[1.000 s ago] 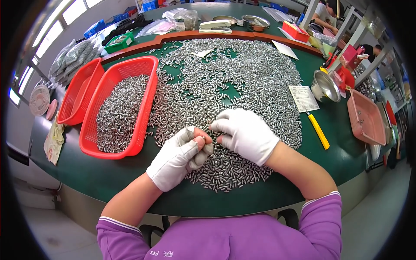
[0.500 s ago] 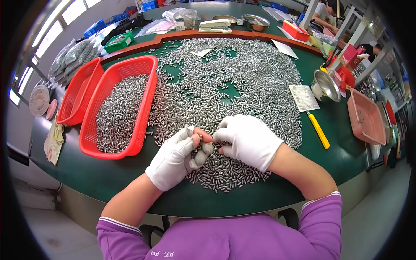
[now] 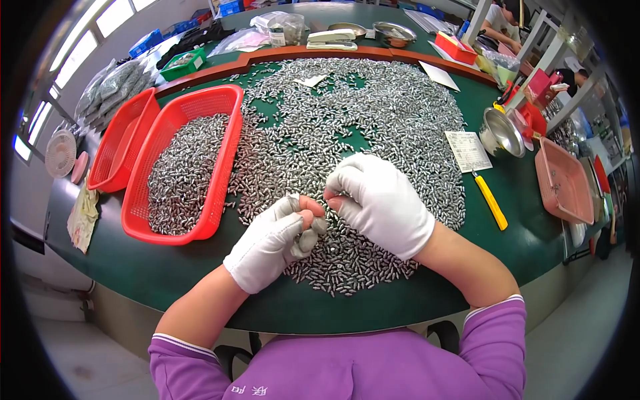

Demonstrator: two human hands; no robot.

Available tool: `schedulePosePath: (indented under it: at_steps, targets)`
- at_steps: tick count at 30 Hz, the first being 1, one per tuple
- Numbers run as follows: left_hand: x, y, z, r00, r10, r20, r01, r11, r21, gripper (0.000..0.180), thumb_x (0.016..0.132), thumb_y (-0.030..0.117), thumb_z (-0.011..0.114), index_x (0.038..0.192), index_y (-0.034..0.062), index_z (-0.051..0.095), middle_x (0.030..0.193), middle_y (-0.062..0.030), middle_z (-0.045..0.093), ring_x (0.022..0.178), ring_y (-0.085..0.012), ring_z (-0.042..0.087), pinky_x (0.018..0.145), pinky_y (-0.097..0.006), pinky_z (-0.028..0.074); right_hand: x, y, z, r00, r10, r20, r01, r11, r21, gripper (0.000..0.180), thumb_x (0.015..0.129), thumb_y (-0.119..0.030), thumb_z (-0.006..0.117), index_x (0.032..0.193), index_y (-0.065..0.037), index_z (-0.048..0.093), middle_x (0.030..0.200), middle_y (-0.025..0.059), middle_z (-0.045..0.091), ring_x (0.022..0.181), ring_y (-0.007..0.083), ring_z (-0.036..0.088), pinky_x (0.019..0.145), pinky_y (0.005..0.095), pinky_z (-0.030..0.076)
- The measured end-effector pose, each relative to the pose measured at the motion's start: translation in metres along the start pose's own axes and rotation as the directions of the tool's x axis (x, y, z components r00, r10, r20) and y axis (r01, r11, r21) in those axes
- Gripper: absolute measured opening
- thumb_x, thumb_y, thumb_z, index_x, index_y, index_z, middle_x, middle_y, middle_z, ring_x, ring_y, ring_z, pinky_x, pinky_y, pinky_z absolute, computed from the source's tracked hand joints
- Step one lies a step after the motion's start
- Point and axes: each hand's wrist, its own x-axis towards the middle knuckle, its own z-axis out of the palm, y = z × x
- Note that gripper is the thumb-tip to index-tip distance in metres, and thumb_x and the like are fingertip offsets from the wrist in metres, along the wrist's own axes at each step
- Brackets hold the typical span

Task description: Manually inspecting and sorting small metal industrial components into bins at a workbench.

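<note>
Small silvery spindle-shaped metal pieces (image 3: 400,113) lie in a broad layer before me, with bare fingertips showing from my white gloves above its near part. My left hand (image 3: 267,243) is closed, thumb and forefinger pinched and the other fingers curled. My right hand (image 3: 381,207) pinches just beside it, its fingertips slightly apart from the left ones. Whatever either pinch holds is too small or hidden to make out. Left of the pieces stands a red perforated basket (image 3: 233,143), partly filled with similar pieces (image 3: 187,173).
A second red basket (image 3: 120,150) stands farther left. On the right are a paper slip (image 3: 468,152), a yellow-handled tool (image 3: 491,203), a steel bowl (image 3: 503,132) and a pink tray (image 3: 563,183). A wooden edge strip (image 3: 320,51) bounds the pieces at the back.
My right hand has shifted slightly away from me, and its fingers have drawn together into a tighter pinch. My left hand has stayed almost in place.
</note>
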Motion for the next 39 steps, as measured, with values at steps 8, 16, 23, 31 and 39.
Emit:
schedulePosePath:
  at_steps: [8, 16, 23, 31, 39]
  targets:
    - [0.001, -0.003, 0.000, 0.999, -0.015, 0.035, 0.012, 0.996, 0.083, 0.024, 0.094, 0.023, 0.064, 0.109, 0.0097, 0.051, 0.091, 0.0010, 0.057, 0.070, -0.0044, 0.047, 0.061, -0.018, 0.038, -0.001, -0.001, 0.007, 0.996, -0.039, 0.076, 0.017, 0.962, 0.273, 0.015, 0.077, -0.006, 0.072, 0.091, -0.006, 0.066, 0.087, 0.0082, 0.063, 0.081, 0.0282, 0.063, 0.073, 0.0363, 0.052]
    - [-0.001, 0.000, 0.005, 0.999, 0.015, -0.039, -0.010, 0.993, 0.122, 0.020, 0.094, 0.026, 0.065, 0.102, 0.0090, 0.058, 0.088, -0.0007, 0.059, 0.066, -0.0062, 0.046, 0.058, -0.019, 0.036, -0.012, 0.015, 0.013, 0.951, 0.079, 0.299, -0.038, 0.989, -0.143, 0.011, 0.077, -0.019, 0.069, 0.085, -0.012, 0.069, 0.084, 0.0089, 0.061, 0.085, 0.0297, 0.063, 0.075, 0.0403, 0.052]
    - [-0.001, 0.000, 0.005, 1.000, 0.027, -0.011, -0.025, 0.994, 0.105, 0.024, 0.095, 0.029, 0.062, 0.104, 0.0077, 0.058, 0.088, -0.0007, 0.059, 0.067, -0.0069, 0.048, 0.058, -0.019, 0.037, -0.011, 0.010, 0.015, 0.929, 0.108, 0.354, -0.007, 0.962, -0.273, 0.012, 0.077, -0.016, 0.069, 0.086, -0.010, 0.065, 0.089, 0.0073, 0.061, 0.085, 0.0295, 0.061, 0.075, 0.0406, 0.051]
    - [-0.001, 0.000, 0.002, 0.999, 0.033, -0.005, -0.032, 0.998, 0.055, 0.028, 0.095, 0.031, 0.062, 0.108, 0.0075, 0.057, 0.090, -0.0008, 0.057, 0.069, -0.0070, 0.047, 0.061, -0.018, 0.037, -0.013, 0.001, 0.012, 0.929, 0.071, 0.364, -0.022, 0.990, -0.138, 0.014, 0.078, -0.022, 0.069, 0.083, -0.010, 0.064, 0.086, 0.0101, 0.059, 0.083, 0.0303, 0.061, 0.074, 0.0413, 0.051]
    - [0.000, 0.000, -0.002, 0.998, 0.011, 0.067, -0.012, 1.000, 0.005, 0.024, 0.095, 0.019, 0.060, 0.115, 0.0077, 0.053, 0.094, 0.0010, 0.059, 0.074, -0.0036, 0.051, 0.065, -0.016, 0.042, -0.005, 0.007, 0.007, 0.992, 0.059, 0.114, -0.048, 0.994, -0.096, 0.009, 0.079, -0.012, 0.069, 0.085, -0.008, 0.064, 0.086, 0.0097, 0.061, 0.081, 0.0298, 0.061, 0.073, 0.0391, 0.050]
